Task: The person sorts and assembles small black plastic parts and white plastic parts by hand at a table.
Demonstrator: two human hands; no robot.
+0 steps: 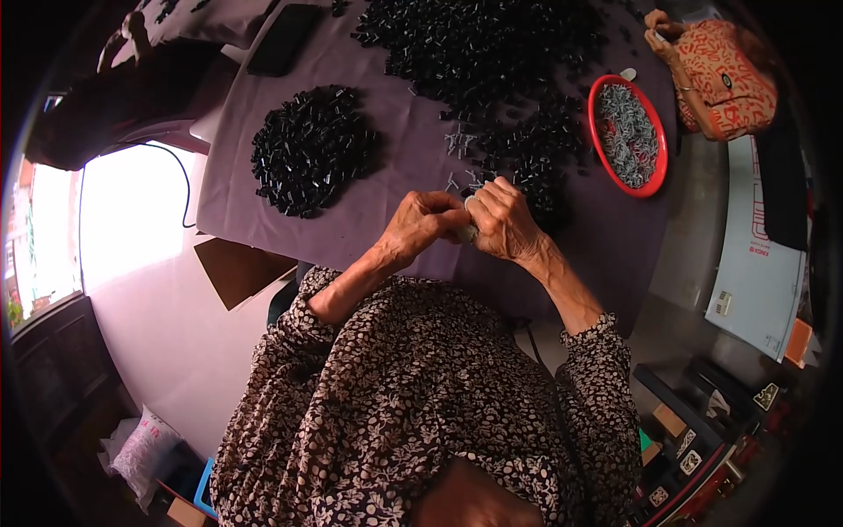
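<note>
Fingertips (457,214) of the bare left hand (414,227) are drawn together in a pinch against the bare right hand (505,221), which is curled closed like a fist; whatever small piece they may grip is hidden, so one cannot tell. The step in hand looks like close, two-handed fingertip work, and the next move seems to call for a steady right grip with fine control in the left pinch. Just beyond the knuckles lie thin, pale grey pieces (458,142) — scattered loosely beside a spread of short, shiny black tube-like pieces (527,145). Farther out, a rounded black heap (314,151) sits to the left, a larger black pile (479,44) ahead, and a red plastic bowl (662,149) filled with similar grey pieces to the right — all on a mauve cloth-covered table (404,158).
</note>
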